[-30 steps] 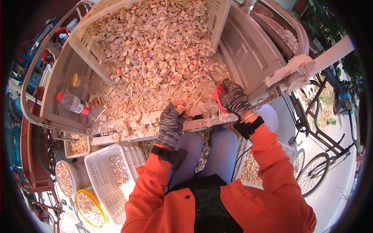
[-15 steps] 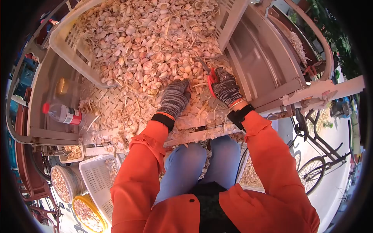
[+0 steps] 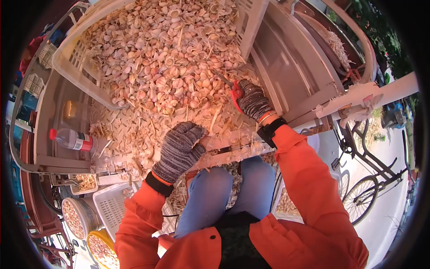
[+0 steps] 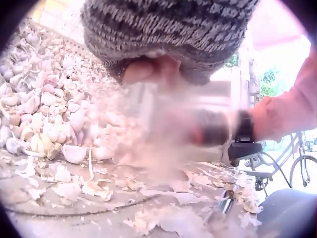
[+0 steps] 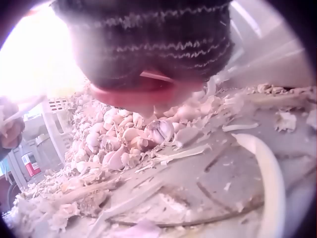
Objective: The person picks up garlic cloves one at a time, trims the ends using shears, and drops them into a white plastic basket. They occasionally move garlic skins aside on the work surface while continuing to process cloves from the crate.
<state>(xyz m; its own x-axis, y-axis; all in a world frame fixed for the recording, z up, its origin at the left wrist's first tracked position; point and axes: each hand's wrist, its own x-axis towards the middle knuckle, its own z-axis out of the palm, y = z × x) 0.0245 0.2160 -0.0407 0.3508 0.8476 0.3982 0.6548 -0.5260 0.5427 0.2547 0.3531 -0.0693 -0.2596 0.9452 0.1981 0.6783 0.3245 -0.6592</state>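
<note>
My left hand (image 3: 179, 148), in a grey knitted fingerless glove, is over the near edge of the cart bed with its fingers curled in. A pale garlic stalk (image 5: 30, 106) sticks out from it in the right wrist view; the rest of what it holds is hidden by the glove. My right hand (image 3: 254, 99), gloved alike, grips red-handled scissors (image 3: 236, 95), their blades pointing up-left over the near right side of the garlic heap (image 3: 174, 67). The heap is loose pinkish garlic with dry husks. Motion blurs the area under the left fingers in the left wrist view.
A plastic crate (image 3: 85, 83) lies around the heap. A red-capped bottle (image 3: 74, 139) rests at the bed's left. Below stand a white crate (image 3: 109, 206), a garlic-filled bucket (image 3: 75, 217) and a yellow tub (image 3: 102, 249). A bicycle (image 3: 360, 204) stands at the right.
The left hand reached up to the heap's near edge, then came back down and left toward the cart's near edge. The right hand, still holding the scissors, shifted slightly up and left.
</note>
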